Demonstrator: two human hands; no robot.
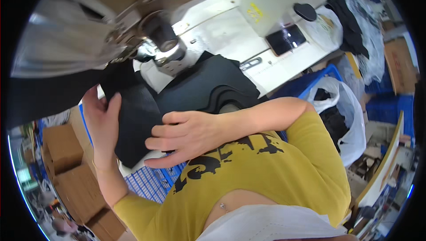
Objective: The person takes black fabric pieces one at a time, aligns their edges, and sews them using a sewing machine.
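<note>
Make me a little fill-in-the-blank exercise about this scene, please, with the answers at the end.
1. The left hand touches a sheet of material whose colour is ____.
2. The worktop on which the phone lies is coloured ____.
3. Below its black print, the shirt is coloured ____.
4. Brown cardboard boxes stand beyond the forearm on the picture's ____ side.

Missing words: black; white; yellow; left.

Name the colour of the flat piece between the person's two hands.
The flat piece is black; it shows best in the head view, the only one.
</note>
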